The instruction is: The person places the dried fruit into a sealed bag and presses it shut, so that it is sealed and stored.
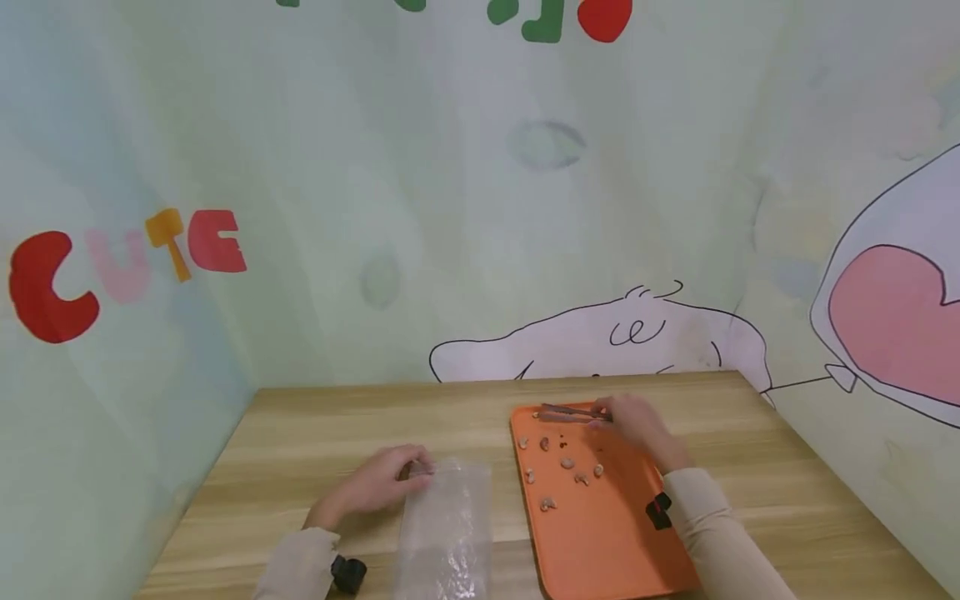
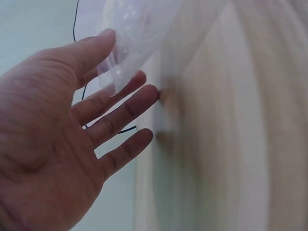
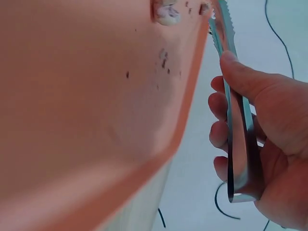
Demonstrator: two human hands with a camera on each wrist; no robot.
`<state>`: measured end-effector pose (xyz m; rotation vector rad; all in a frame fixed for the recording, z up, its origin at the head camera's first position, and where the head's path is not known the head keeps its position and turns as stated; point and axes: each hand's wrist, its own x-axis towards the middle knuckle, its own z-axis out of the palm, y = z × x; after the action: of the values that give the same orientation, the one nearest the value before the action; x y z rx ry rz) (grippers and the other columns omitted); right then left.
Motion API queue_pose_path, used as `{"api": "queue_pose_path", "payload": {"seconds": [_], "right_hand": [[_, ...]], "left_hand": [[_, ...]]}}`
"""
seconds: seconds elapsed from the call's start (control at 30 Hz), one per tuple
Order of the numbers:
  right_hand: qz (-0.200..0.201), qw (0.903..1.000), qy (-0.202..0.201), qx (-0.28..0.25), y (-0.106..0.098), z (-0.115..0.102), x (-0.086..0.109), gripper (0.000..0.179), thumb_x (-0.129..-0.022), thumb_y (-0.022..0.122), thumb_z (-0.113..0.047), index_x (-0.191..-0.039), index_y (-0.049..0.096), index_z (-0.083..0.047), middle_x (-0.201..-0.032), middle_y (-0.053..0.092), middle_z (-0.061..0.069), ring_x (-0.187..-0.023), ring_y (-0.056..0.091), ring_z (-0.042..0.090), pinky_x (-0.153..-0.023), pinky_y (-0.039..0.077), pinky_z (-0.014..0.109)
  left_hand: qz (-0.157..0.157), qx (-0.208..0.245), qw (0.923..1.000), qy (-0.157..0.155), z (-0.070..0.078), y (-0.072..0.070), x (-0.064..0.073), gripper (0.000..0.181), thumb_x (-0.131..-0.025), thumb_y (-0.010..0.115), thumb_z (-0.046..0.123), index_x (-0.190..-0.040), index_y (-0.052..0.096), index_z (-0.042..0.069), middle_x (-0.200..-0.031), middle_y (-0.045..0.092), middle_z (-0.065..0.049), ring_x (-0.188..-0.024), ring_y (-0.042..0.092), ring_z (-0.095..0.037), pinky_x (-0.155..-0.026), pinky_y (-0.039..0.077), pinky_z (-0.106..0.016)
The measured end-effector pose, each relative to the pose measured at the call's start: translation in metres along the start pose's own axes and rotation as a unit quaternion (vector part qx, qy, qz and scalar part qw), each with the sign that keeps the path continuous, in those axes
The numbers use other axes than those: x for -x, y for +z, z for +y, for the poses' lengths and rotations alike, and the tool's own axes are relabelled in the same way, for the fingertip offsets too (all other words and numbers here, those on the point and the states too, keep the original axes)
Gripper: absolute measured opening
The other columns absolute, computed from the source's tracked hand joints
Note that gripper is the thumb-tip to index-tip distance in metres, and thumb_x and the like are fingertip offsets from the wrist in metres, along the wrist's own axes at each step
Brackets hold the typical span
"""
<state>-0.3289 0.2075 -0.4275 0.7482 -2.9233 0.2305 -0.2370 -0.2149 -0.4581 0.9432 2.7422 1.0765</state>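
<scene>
- Thumb and index finger of the left hand [image 1: 382,479] pinch the clear plastic bag [image 1: 447,533] near its far left corner; the other fingers are loosely extended.
- The right hand [image 1: 637,425] grips metal tongs [image 3: 239,154], whose serrated tips are near the tray's far left corner, just beside a small brown piece [image 1: 536,414]. Whether they have caught it, I cannot tell.
- The bag stretches over the wooden table [image 1: 337,417], to the left of the tray. No pieces can be made out inside, so filling it seems not yet begun.
- Several mushroom-like pieces [image 1: 567,462] lie loose on the orange tray [image 1: 592,550], scattered apart over its far and left parts, with a few dark crumbs [image 1: 563,442] among them.
- With every visible piece outside the bag, the tongs work looks to be at an early stage, most or all of the picking up left.
</scene>
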Motion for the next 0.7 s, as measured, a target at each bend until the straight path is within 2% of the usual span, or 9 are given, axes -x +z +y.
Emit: {"api": "queue_pose_path", "payload": {"seconds": [0.07,0.13,0.2,0.3,0.4,0.5,0.6,0.7], "right_hand": [[-0.011,0.9999,0.012,0.006,0.007,0.000,0.000,0.012,-0.089,0.077,-0.025,-0.093,0.075,-0.014,-0.076,0.067,-0.002,-0.061,0.052,0.011,-0.054,0.043,0.029],[-0.015,0.9996,0.019,0.011,0.011,-0.001,0.002,0.011,-0.089,0.076,-0.026,-0.092,0.076,-0.015,-0.078,0.068,-0.003,-0.061,0.051,0.010,-0.054,0.043,0.028],[-0.007,0.9996,0.026,0.009,0.014,-0.003,0.004,0.010,-0.090,0.076,-0.025,-0.090,0.076,-0.016,-0.079,0.069,-0.004,-0.061,0.051,0.009,-0.054,0.043,0.028],[0.026,0.9990,0.034,-0.011,0.010,-0.007,0.010,0.010,-0.090,0.075,-0.023,-0.092,0.077,-0.014,-0.079,0.070,-0.003,-0.061,0.053,0.010,-0.055,0.044,0.030],[0.068,0.9960,0.033,-0.048,-0.005,-0.013,0.016,0.012,-0.092,0.074,-0.022,-0.097,0.077,-0.011,-0.081,0.071,-0.001,-0.063,0.058,0.011,-0.056,0.046,0.032],[0.118,0.9889,0.019,-0.088,-0.026,-0.024,0.021,0.016,-0.092,0.073,-0.022,-0.101,0.078,-0.010,-0.083,0.073,-0.001,-0.060,0.056,0.009,-0.054,0.044,0.030],[0.169,0.9797,-0.009,-0.108,-0.048,-0.042,0.026,0.013,-0.090,0.076,-0.020,-0.098,0.078,-0.010,-0.078,0.070,-0.004,-0.056,0.049,0.006,-0.051,0.038,0.026],[0.209,0.9696,-0.061,-0.112,-0.065,-0.062,0.033,0.010,-0.087,0.079,-0.017,-0.096,0.079,-0.012,-0.076,0.069,-0.006,-0.054,0.044,0.002,-0.048,0.036,0.023]], "left_hand": [[-0.007,0.013,0.9999,-0.004,0.004,0.001,-0.001,0.014,-0.101,0.063,0.026,-0.105,0.067,0.013,-0.101,0.066,0.004,-0.089,0.057,-0.009,-0.078,0.051,-0.030],[0.002,0.014,0.9999,0.003,0.012,-0.002,-0.001,0.011,-0.100,0.063,0.024,-0.102,0.067,0.014,-0.105,0.067,0.002,-0.093,0.060,-0.011,-0.081,0.052,-0.033],[0.026,0.005,0.9996,0.011,0.021,-0.009,-0.001,0.006,-0.100,0.063,0.023,-0.098,0.066,0.017,-0.111,0.069,-0.002,-0.098,0.062,-0.015,-0.084,0.053,-0.037],[0.080,-0.015,0.9961,0.034,0.037,-0.025,-0.002,0.007,-0.098,0.066,0.020,-0.093,0.063,0.021,-0.118,0.069,-0.005,-0.104,0.064,-0.021,-0.085,0.052,-0.044],[0.128,-0.032,0.9900,0.049,0.052,-0.041,-0.005,0.012,-0.095,0.070,0.018,-0.090,0.061,0.024,-0.119,0.069,-0.002,-0.107,0.065,-0.020,-0.088,0.052,-0.047],[0.156,-0.045,0.9848,0.062,0.064,-0.052,-0.007,0.013,-0.093,0.073,0.017,-0.090,0.063,0.025,-0.121,0.067,0.001,-0.109,0.065,-0.019,-0.090,0.053,-0.046],[0.169,-0.060,0.9798,0.089,0.075,-0.055,-0.009,0.014,-0.091,0.075,0.015,-0.090,0.065,0.025,-0.121,0.067,0.001,-0.111,0.064,-0.022,-0.088,0.054,-0.043],[0.166,-0.077,0.9757,0.121,0.087,-0.055,-0.012,0.014,-0.089,0.077,0.015,-0.090,0.067,0.024,-0.120,0.067,-0.001,-0.111,0.065,-0.023,-0.084,0.054,-0.038]]}}
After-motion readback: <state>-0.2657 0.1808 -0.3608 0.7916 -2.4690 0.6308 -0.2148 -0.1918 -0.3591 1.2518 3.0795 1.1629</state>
